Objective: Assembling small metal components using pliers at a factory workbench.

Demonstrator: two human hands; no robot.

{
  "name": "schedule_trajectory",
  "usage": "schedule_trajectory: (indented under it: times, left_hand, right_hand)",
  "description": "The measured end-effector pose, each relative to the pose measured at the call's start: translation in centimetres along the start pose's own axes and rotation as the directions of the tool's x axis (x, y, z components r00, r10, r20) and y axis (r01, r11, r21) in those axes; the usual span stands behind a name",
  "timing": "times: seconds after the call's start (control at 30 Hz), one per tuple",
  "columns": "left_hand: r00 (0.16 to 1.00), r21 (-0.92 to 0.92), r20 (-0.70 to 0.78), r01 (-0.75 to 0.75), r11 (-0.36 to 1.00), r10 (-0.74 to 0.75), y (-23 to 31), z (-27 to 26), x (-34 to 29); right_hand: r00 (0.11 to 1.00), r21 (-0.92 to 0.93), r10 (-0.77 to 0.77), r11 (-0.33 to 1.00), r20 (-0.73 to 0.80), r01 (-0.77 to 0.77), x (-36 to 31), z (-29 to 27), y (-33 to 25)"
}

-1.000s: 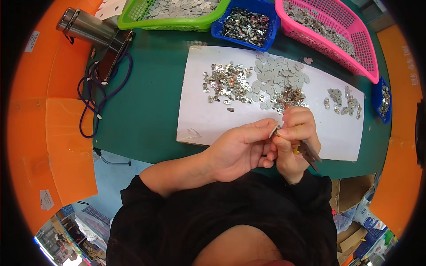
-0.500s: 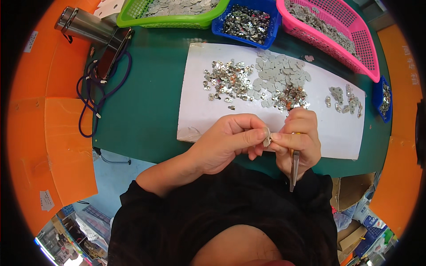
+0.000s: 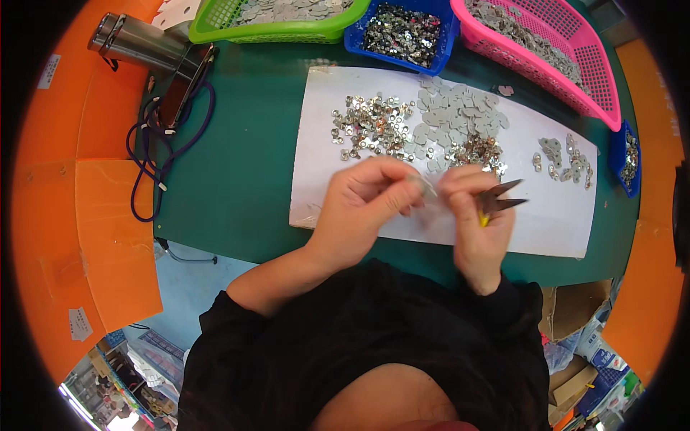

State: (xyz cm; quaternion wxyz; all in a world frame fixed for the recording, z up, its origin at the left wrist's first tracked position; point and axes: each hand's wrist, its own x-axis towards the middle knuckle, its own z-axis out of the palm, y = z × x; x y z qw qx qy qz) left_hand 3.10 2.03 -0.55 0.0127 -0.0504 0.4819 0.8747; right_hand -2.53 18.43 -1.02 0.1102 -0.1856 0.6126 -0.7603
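Observation:
Between its thumb and fingertips, my left hand (image 3: 366,197) pinches a small flat grey piece (image 3: 429,188), blurred by motion. Close beside it, my right hand (image 3: 478,223) keeps yellow-handled long-nose pliers (image 3: 501,197) in its grip, their dark pointed jaws spread apart and aimed to the right. The right fingertips are smeared, so whether they touch the piece cannot be made out. Both hands hover over the near part of a white board (image 3: 550,223). Beyond them lie a pile of flat grey pieces (image 3: 460,111), shiny metal fittings (image 3: 370,126) and a smaller heap of brownish metal parts (image 3: 478,152).
More grey and metal parts (image 3: 575,167) lie at the board's right. Along the back stand a green basket (image 3: 287,34), a blue bin (image 3: 402,61) and a pink basket (image 3: 600,100); a small blue tray (image 3: 618,154) sits far right. A steel cylindrical device (image 3: 140,39) with a cord (image 3: 205,122) stands left.
The pliers have swung from pointing down toward me to pointing right, and their jaws now show spread. My right fingertips have shifted slightly up; the left hand still pinches the piece.

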Motion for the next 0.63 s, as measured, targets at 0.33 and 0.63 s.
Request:
schedule_trajectory:
  times: [0.33, 0.63]
  left_hand:
    - [0.92, -0.112, -0.331, -0.258, 0.96, 0.209, 1.1, -2.1, 0.3]
    - [0.881, -0.072, -0.327, -0.383, 0.921, 0.34, 2.5, -3.9, -0.8]
  right_hand:
    - [0.892, -0.784, -0.191, 0.427, 0.41, 0.452, -0.4, -1.9, -1.8]
    - [0.858, -0.809, -0.174, 0.286, 0.484, 0.514, 1.2, 1.9, -0.8]
